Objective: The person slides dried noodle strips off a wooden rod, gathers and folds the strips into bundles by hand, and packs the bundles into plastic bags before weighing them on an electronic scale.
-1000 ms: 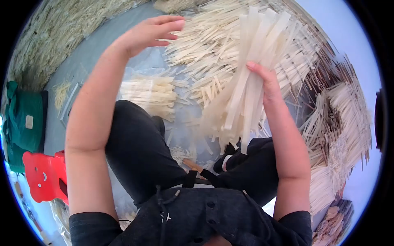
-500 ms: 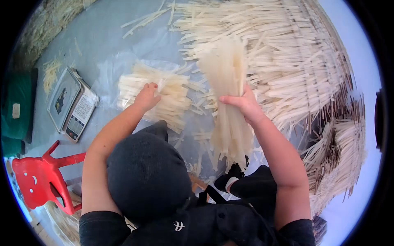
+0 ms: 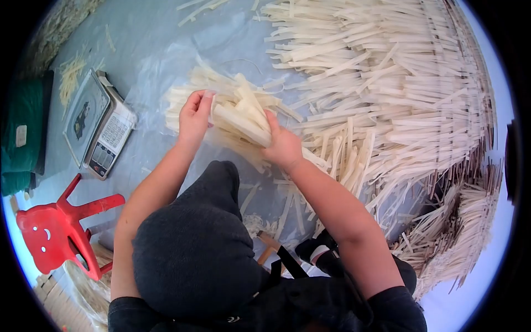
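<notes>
My right hand [image 3: 285,145] is closed around a bundle of pale flat dried strips [image 3: 243,123], which look like wide noodles. The bundle lies tilted, its far end close to my left fingertips. With thumb and fingers pinched together, my left hand [image 3: 194,117] holds what looks like the edge of a clear plastic bag [image 3: 152,94]; the thin film is hard to make out there. More of the same strips [image 3: 176,108] lie in or under that film, just beyond my left hand. My bent left leg hides part of the floor below.
A large heap of pale strips [image 3: 387,94] spreads across the right side, with another stack [image 3: 459,232] below it. On the left stand a digital scale [image 3: 105,127], a red stool [image 3: 52,238] and a green bag [image 3: 19,133]. Loose strips litter the grey floor sheet [image 3: 130,50].
My right hand has brought the upright bundle left and down, tilting it toward my left hand. My left fingers have risen from the strips and closed in a pinch.
</notes>
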`<action>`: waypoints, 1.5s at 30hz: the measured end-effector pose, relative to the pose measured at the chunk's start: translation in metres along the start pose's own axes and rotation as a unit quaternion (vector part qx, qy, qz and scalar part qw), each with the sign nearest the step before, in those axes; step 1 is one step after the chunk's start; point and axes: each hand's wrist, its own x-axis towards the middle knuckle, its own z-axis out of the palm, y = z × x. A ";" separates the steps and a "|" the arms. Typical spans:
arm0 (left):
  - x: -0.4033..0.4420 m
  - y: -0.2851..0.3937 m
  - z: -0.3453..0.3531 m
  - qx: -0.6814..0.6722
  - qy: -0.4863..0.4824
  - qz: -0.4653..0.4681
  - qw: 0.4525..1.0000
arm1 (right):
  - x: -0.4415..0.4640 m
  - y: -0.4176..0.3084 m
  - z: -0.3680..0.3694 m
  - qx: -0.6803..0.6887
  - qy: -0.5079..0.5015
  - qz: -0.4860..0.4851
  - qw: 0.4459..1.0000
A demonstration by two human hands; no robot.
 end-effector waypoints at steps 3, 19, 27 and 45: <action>0.000 0.001 0.004 0.042 0.013 0.051 0.998 | -0.003 0.001 0.017 -0.053 0.046 -0.024 0.997; 0.018 -0.010 -0.009 0.088 -0.006 0.150 0.985 | -0.018 -0.015 0.037 -0.227 0.068 -0.094 0.967; -0.046 0.017 -0.039 0.467 -0.076 0.283 0.834 | 0.005 -0.019 0.006 -0.122 -0.044 0.014 0.991; -0.050 0.007 -0.016 0.205 -0.154 0.061 0.965 | 0.039 -0.064 0.049 -0.295 0.143 -0.310 0.893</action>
